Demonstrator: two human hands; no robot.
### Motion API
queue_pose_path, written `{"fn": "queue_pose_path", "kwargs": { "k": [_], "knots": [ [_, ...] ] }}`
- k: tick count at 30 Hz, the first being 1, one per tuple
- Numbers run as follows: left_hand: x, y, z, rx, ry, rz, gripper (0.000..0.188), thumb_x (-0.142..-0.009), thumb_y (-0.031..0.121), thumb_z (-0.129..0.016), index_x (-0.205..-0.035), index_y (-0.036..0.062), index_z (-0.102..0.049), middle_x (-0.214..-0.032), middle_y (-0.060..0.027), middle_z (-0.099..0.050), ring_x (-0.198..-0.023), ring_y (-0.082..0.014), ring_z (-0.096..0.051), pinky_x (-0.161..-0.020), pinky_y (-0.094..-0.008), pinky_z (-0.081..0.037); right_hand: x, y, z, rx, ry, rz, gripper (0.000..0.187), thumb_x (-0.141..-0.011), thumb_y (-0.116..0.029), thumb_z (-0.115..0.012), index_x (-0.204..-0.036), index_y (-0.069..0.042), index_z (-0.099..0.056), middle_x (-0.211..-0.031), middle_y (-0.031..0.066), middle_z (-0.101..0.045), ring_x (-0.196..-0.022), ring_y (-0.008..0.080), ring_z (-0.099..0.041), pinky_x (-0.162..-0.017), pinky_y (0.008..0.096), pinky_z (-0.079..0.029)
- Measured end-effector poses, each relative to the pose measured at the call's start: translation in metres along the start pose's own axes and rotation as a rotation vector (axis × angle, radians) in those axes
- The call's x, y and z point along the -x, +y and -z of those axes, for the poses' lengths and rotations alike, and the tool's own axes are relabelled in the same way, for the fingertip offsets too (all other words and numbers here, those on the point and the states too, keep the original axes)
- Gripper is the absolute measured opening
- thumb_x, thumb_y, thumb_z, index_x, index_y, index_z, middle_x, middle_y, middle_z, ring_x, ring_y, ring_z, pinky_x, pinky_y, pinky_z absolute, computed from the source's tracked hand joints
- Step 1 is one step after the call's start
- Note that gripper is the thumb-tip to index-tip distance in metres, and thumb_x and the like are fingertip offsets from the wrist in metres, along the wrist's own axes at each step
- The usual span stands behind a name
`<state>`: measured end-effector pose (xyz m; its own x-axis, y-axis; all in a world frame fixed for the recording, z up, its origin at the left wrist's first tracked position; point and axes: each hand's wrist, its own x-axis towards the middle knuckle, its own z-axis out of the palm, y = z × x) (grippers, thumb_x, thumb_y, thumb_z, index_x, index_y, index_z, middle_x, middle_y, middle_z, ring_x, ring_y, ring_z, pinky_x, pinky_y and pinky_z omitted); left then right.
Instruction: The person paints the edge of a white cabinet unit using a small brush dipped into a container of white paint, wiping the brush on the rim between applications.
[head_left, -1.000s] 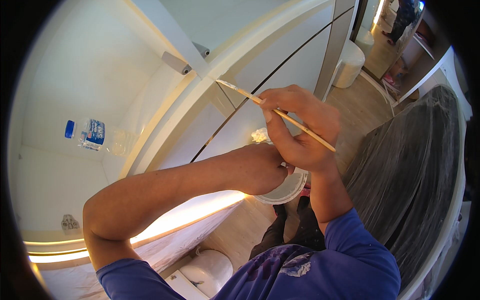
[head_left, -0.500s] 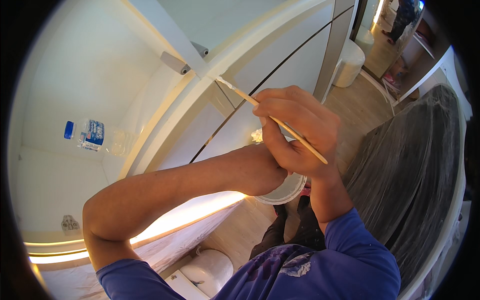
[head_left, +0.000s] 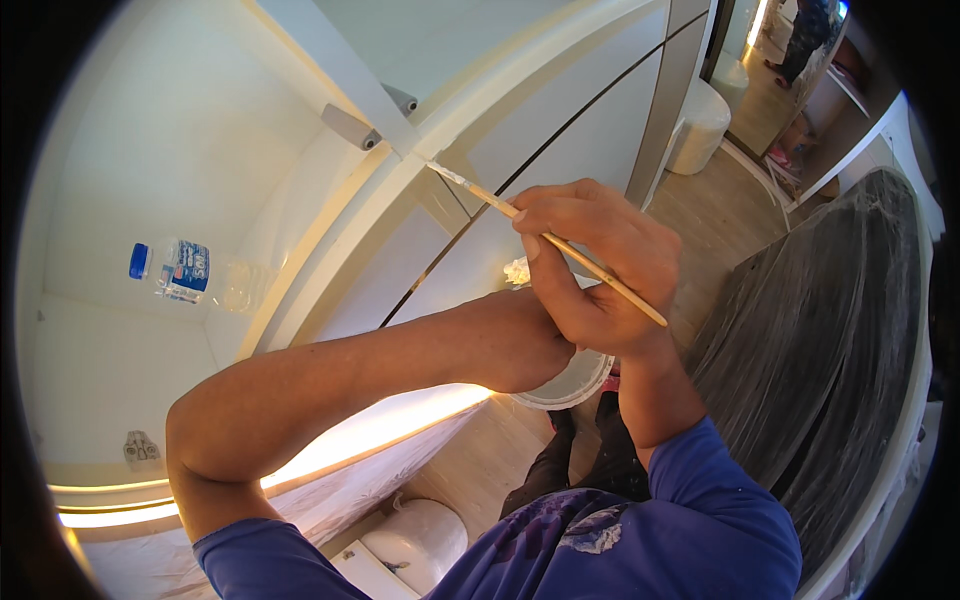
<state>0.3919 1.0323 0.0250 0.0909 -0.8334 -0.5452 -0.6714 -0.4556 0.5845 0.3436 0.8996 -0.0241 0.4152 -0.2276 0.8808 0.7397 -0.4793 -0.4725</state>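
My right hand (head_left: 605,265) pinches a thin paintbrush (head_left: 607,280) with a wooden handle. Its white-coated tip touches the pale cabinet frame (head_left: 400,172), just right of the corner where a divider meets the front edge. Below and partly behind that hand, my left hand (head_left: 530,340) is curled at the rim of a whitish round tub (head_left: 585,385) and appears to hold it; most of its fingers are hidden. A lumpy cream-white clump (head_left: 516,270) shows just beyond the left hand.
A clear bottle with a blue cap (head_left: 180,270) lies inside the open cabinet at left. Metal hinges (head_left: 350,128) project near the divider. Plastic-wrapped dark furniture (head_left: 810,340) stands at right, and a white cylindrical object (head_left: 697,130) at upper right. A lit strip glows below the cabinet.
The brush tip has slid slightly left and down along the frame edge, and the white on it looks thinner. My left arm stays nearly still.
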Motion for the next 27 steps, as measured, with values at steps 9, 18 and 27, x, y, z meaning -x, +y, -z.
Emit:
{"fn": "queue_pose_path", "kwargs": {
  "k": [9, 18, 27],
  "knots": [
    [-0.002, -0.005, -0.007, 0.173, 0.018, 0.102, 0.033, -0.104, 0.024, -0.045, -0.124, 0.0067, -0.064, -0.121, -0.0231, -0.071, -0.119, -0.0378, -0.068, -0.102, -0.0494, -0.05, 0.002, 0.018, 0.001, 0.05, 0.085, 0.012, 0.023, -0.078, 0.009, -0.072, -0.099, -0.002, -0.073, -0.087, 0.0085, -0.075, -0.069, 0.0203, -0.07, -0.06, 0.0302, -0.055],
    [0.0, -0.002, -0.006, 0.162, 0.042, 0.093, 0.035, -0.101, 0.021, -0.045, -0.123, 0.0065, -0.068, -0.121, -0.0236, -0.072, -0.117, -0.0382, -0.068, -0.101, -0.0482, -0.052, 0.002, 0.016, 0.001, 0.085, 0.073, 0.027, 0.022, -0.078, 0.008, -0.071, -0.098, -0.003, -0.074, -0.085, 0.008, -0.074, -0.068, 0.0199, -0.069, -0.059, 0.0308, -0.055],
    [-0.002, -0.008, -0.011, 0.142, 0.067, 0.105, 0.036, -0.099, 0.02, -0.046, -0.124, 0.0071, -0.068, -0.121, -0.0232, -0.072, -0.117, -0.0382, -0.068, -0.101, -0.0478, -0.052, 0.005, 0.008, 0.0, -0.004, 0.069, -0.003, 0.024, -0.08, 0.008, -0.07, -0.1, -0.003, -0.074, -0.087, 0.0079, -0.075, -0.069, 0.0204, -0.07, -0.061, 0.0306, -0.055]
  ]
}}
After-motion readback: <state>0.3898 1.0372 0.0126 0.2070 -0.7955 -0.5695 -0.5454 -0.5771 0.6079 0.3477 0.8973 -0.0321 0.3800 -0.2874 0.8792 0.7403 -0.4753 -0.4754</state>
